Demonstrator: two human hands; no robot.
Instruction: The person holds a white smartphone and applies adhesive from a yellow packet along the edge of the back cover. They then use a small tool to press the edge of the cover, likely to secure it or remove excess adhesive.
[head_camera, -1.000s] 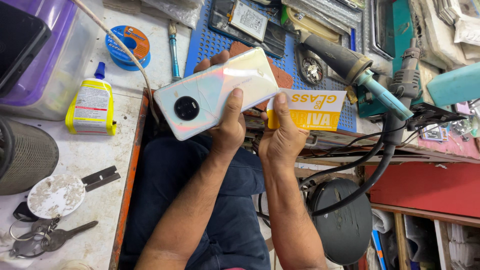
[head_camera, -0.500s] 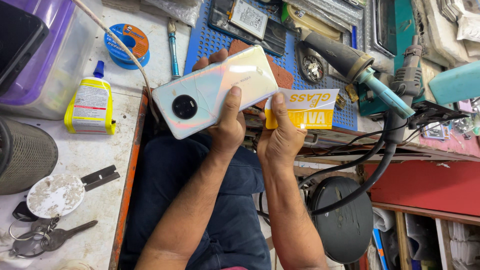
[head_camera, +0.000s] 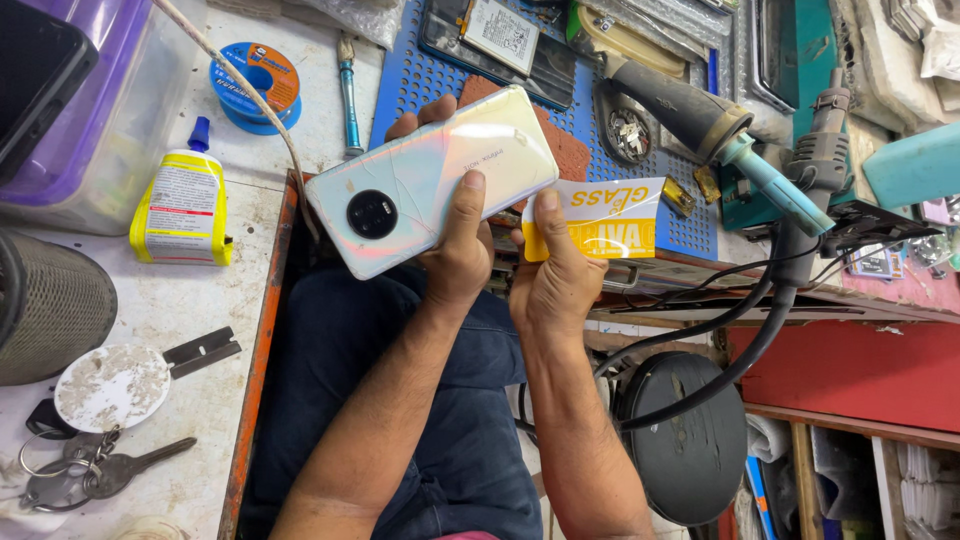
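My left hand (head_camera: 456, 252) grips a pearly white phone (head_camera: 430, 180) from below, back side up, showing a round black camera ring and a crack line across the shell. Just to its right, my right hand (head_camera: 553, 280) pinches a yellow and white paper sleeve (head_camera: 600, 218) between thumb and fingers. The sleeve's left edge sits by the phone's right end. Both forearms rise from my lap over blue trousers.
A blue perforated mat (head_camera: 690, 215) lies behind the hands with a hot air tool (head_camera: 705, 120) and its black hose. At left are a yellow bottle (head_camera: 182, 210), a blue solder spool (head_camera: 250, 82), a purple tub (head_camera: 120, 110), keys (head_camera: 100, 472) and a razor blade (head_camera: 203, 352).
Both hands have shifted a little to the left with the phone and the sleeve. The sleeve has come closer to the phone's right end.
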